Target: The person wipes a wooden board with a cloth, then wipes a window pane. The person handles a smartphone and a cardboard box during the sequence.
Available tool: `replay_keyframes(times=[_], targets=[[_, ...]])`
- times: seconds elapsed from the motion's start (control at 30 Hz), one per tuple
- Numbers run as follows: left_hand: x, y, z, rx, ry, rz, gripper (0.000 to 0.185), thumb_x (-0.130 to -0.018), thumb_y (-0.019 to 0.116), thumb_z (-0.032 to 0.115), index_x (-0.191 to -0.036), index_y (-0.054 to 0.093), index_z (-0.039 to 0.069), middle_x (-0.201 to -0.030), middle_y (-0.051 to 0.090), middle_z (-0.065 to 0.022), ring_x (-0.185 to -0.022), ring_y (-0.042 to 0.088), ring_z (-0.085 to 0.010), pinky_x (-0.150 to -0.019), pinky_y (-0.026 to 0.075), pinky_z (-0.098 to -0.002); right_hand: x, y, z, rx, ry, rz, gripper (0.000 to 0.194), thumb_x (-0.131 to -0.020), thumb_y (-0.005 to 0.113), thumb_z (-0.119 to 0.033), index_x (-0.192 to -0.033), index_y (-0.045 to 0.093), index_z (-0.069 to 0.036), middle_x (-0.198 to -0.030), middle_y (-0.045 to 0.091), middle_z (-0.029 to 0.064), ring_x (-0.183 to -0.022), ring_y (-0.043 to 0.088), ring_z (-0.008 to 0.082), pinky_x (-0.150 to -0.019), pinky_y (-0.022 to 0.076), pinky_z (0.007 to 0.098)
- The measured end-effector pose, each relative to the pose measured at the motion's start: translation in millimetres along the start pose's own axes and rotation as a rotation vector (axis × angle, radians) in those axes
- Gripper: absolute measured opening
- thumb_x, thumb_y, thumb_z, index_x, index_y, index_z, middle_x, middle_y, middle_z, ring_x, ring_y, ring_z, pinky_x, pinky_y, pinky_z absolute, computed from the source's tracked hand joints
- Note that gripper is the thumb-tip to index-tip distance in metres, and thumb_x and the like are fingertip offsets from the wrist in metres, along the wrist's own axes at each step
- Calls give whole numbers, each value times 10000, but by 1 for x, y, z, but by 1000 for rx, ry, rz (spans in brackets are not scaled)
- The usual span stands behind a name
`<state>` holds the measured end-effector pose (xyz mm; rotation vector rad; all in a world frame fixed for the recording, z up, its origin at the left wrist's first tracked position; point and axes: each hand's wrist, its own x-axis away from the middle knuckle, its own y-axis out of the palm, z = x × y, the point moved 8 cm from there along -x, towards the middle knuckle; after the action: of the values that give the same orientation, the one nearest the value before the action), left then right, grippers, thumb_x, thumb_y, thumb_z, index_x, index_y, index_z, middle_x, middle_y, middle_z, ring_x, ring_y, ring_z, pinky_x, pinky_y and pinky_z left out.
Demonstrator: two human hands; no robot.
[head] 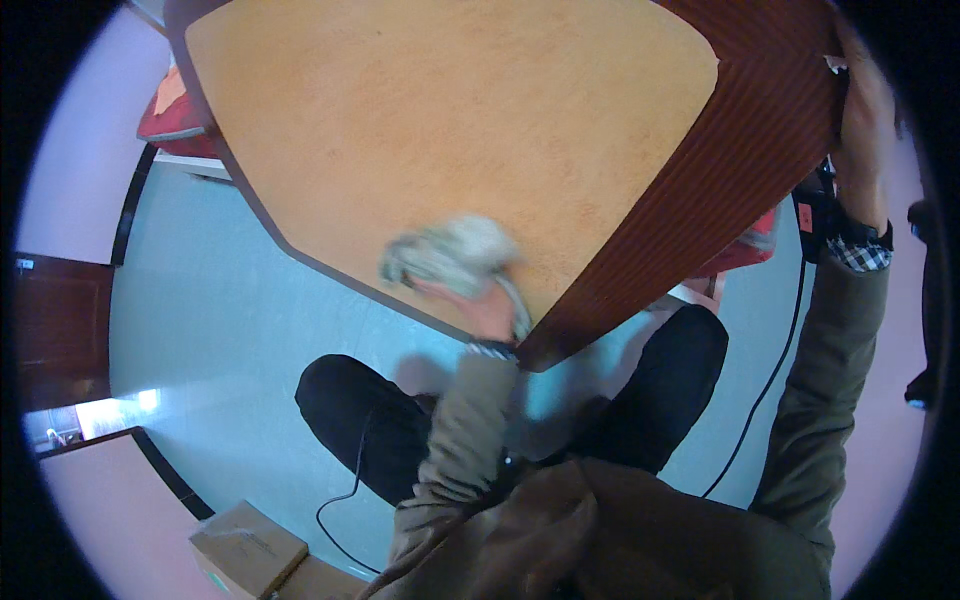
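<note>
In my left hand (491,311) is a crumpled pale green-and-white cloth (457,251), pressed against the tan face of a large wooden panel (450,135). Both hand and cloth are blurred, close to the panel's near corner. A dark brown border (675,217) with striped grain runs along the panel's right side. Far to the right, my right hand (866,142) holds this border's outer edge, its fingers partly hidden. A small pale chipped spot (835,65) shows on that edge beside the hand.
My knees (360,405) are below the near corner. A black cable (784,367) crosses the blue floor (247,330) on the right; another cable (330,502) curls at lower left. Cardboard boxes (251,547) stand near the wall. Red cushions (176,124) show behind the panel.
</note>
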<state>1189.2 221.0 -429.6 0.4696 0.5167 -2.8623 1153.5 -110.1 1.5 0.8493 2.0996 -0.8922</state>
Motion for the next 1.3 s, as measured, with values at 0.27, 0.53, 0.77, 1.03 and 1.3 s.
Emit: replay_keyframes(times=[0.27,0.53,0.77,1.03,1.3], targets=[[-158,-86,-45,30,-504,589,558,-1073,500,403,-1363,469,-74,-1373,533,-298,-1298,491,-446,-1112,336,-574,4,-4,24,-34,19,-20,429,-1089,547,-442,-1181,686,-48,-1108,694,60,-1012,637,176,-900,488,317],[77,50,204,25,267,-61,686,-884,738,308,-1527,501,319,-1605,86,-396,-1474,89,-622,-1195,117,-704,-13,-39,81,157,-110,-62,492,-1111,475,-449,-1492,585,-160,-1482,595,87,-1363,550,232,-1153,420,367],[-104,-10,183,-88,342,-12,925,-851,759,317,-1655,301,328,-1619,127,-405,-1457,138,-664,-1212,186,-681,-6,-32,63,126,121,-53,508,-1118,461,-449,-1396,627,-57,-1375,650,91,-1246,601,196,-1071,451,330],[-292,-154,-99,-185,-420,278,565,-937,642,216,-1420,505,-43,-1521,456,-267,-1426,415,-420,-1187,314,-520,-2,-28,56,187,138,-102,565,-1130,413,-461,-1352,643,5,-1282,682,89,-1139,624,166,-997,458,309],[-332,-204,-51,1173,-558,241,378,-981,455,284,-1136,716,57,-996,733,-95,-901,715,-256,-824,592,-438,33,-32,0,149,215,-93,655,-1068,511,-561,-1346,624,20,-1194,670,63,-967,597,118,-721,461,230]])
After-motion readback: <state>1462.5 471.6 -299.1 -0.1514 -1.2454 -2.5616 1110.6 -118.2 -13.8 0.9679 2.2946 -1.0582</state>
